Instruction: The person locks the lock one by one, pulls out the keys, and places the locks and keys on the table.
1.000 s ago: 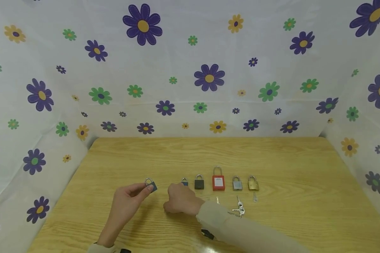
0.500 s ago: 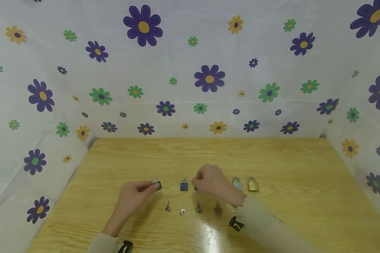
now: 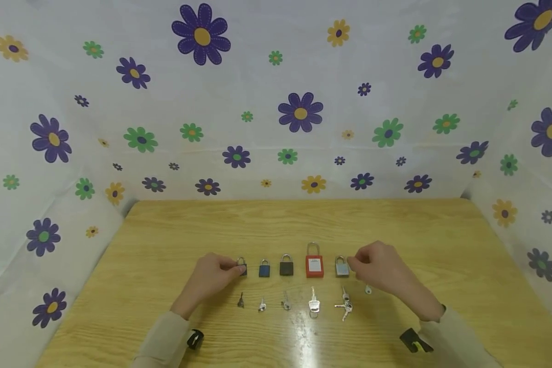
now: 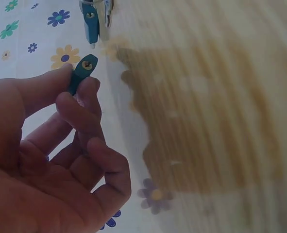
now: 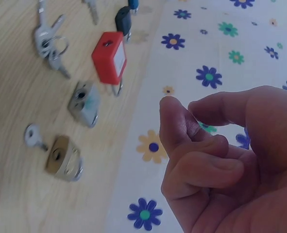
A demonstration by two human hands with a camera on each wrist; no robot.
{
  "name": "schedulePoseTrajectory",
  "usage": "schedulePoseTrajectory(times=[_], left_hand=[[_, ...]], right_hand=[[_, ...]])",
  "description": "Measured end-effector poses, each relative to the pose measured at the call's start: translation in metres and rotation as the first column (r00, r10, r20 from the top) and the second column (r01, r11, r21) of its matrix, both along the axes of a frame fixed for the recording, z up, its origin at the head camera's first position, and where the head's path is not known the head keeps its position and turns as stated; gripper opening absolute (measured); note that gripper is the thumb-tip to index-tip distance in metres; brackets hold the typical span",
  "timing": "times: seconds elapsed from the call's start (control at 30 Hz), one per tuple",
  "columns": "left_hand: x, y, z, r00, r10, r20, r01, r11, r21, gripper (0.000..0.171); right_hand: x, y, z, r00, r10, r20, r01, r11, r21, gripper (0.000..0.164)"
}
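Observation:
My left hand [image 3: 211,278] pinches a small blue padlock [image 4: 85,70] between thumb and fingertips at the left end of a row of padlocks; its keyhole faces the left wrist camera. My right hand [image 3: 382,268] is at the right end, loosely bent with nothing in it. A gap shows between its thumb and index finger in the right wrist view. In that view the brass padlock [image 5: 63,158] stands apart from it; in the head view the hand hides this lock. The grey padlock [image 3: 342,268] is just left of the hand.
Between the hands stand another blue padlock [image 3: 264,270], a black padlock [image 3: 286,268] and a tall-shackled red padlock [image 3: 315,266]. Several keys, including a key bunch [image 3: 346,305], lie in front of the row. Flowered cloth [image 3: 257,102] surrounds the wooden table [image 3: 211,220].
My left hand has brought the pinched blue padlock rightward into line with the others. My right hand has swept from the left blue padlocks across the row to its right end.

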State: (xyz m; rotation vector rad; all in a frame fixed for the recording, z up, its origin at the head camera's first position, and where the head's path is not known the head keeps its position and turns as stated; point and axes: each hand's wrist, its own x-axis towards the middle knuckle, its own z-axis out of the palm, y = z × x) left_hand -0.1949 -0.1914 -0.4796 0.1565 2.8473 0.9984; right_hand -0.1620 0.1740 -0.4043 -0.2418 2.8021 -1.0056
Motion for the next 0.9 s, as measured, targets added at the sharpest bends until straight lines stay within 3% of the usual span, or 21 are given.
schedulePoseTrajectory(times=[0.33, 0.9], left_hand=[[-0.004, 0.005, 0.000, 1.000, -0.023, 0.020, 0.024, 0.998, -0.052, 0.023], [-0.006, 0.011, 0.006, 1.000, 0.019, -0.018, -0.022, 0.988, -0.151, 0.024]], right_hand=[[0.011, 0.027, -0.009, 1.000, 0.006, 0.007, -0.006, 1.000, -0.004, 0.033], [0.018, 0.041, -0.012, 0.995, -0.063, 0.076, 0.063, 0.998, 0.004, 0.027]])
